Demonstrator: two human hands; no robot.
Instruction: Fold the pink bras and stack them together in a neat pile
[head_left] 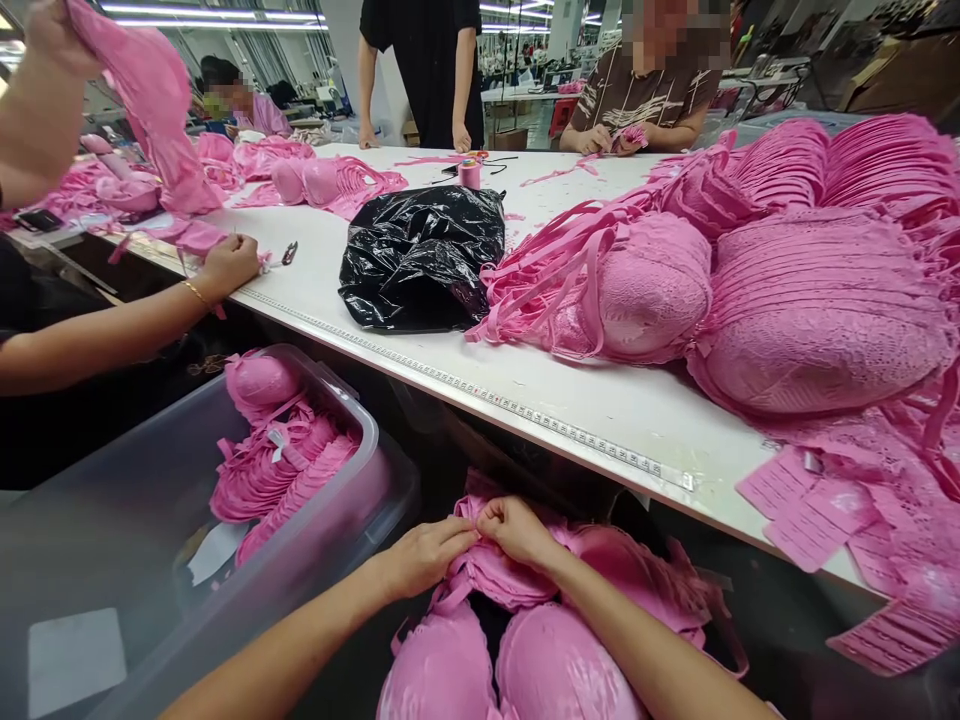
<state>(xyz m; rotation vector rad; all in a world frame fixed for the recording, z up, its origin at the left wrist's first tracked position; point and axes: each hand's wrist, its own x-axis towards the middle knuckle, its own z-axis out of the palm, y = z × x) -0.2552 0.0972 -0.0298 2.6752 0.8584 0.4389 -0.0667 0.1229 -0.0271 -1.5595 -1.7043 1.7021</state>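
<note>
The pink bra is pinched between the fingers of the left hand and the right hand, below the counter. It could be torn if too strongly pulled.

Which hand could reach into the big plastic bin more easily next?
Probably the left hand: it's nearer the plastic bin. The right hand is farther across, on the other side of the left. Both are pinching pink fabric, though.

The bras are lace-edged cloth, the bag glossy plastic.
</note>
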